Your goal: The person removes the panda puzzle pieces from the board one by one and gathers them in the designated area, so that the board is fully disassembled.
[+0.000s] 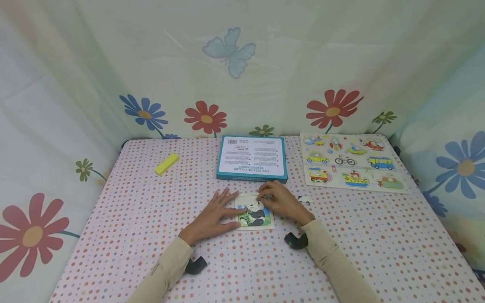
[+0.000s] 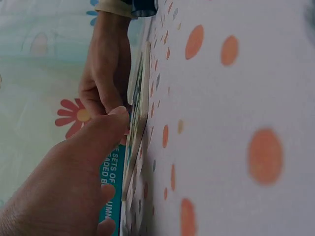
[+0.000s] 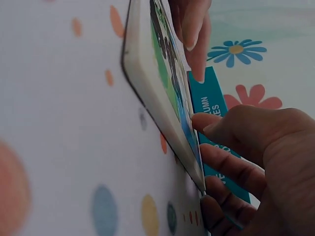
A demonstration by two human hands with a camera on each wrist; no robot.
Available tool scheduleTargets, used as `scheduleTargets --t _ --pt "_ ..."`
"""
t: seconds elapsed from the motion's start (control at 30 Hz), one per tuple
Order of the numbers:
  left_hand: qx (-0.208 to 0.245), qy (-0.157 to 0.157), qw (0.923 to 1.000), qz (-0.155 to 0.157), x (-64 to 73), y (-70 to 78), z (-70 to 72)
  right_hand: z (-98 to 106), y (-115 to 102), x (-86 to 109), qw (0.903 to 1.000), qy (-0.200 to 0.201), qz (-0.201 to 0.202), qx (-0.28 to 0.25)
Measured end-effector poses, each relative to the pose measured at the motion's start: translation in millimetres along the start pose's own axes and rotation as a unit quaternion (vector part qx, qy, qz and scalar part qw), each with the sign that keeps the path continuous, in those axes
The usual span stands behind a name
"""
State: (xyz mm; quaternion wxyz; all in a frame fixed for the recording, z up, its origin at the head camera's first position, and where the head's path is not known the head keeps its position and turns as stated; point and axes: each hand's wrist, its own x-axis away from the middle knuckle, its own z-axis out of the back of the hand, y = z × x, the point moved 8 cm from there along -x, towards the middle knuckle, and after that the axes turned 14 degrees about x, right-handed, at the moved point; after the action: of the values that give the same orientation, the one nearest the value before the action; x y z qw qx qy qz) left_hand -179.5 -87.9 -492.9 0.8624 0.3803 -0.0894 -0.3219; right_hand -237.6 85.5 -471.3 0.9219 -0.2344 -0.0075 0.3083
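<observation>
A small square panda puzzle [image 1: 254,227] in a pale wooden frame lies on the table between my hands. My left hand [image 1: 214,219] spreads its fingers over the puzzle's left side, index fingertip on the picture and thumb along the near left edge. The right hand [image 1: 280,201] bends over the far right part, thumb and index finger pinched together at a white panda-head puzzle piece [image 1: 254,205]. In the right wrist view, these fingertips sit right at the edge of the board [image 3: 152,98]; they largely hide what they pinch. A loose panda piece [image 1: 304,200] lies beside the right wrist.
A teal box [image 1: 251,158] with a printed white label lies just beyond the puzzle. At the back right is a wooden board of vehicle pictures [image 1: 350,162]. A yellow block [image 1: 166,163] lies at the left. Flowered curtains [image 1: 265,105] surround the dotted tabletop.
</observation>
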Motion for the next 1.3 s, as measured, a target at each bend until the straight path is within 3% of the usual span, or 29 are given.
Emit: scheduleTargets --t 0.23,1.03,1.3 --pt "-0.023 -0.028 0.9992 0.018 -4.0 -1.2 -8.0 -2.9 3.9 3.7 0.9996 -0.008 -0.005 -0.027" --pt "-0.018 -0.021 0.9995 0.015 -3.9 -1.0 -7.6 -1.7 2.5 6.3 0.9986 -0.010 -0.016 -0.049" --pt "-0.018 -0.024 0.9993 0.023 -4.5 -2.2 -7.8 2.1 -1.7 7.0 0.9988 0.002 -0.003 -0.048"
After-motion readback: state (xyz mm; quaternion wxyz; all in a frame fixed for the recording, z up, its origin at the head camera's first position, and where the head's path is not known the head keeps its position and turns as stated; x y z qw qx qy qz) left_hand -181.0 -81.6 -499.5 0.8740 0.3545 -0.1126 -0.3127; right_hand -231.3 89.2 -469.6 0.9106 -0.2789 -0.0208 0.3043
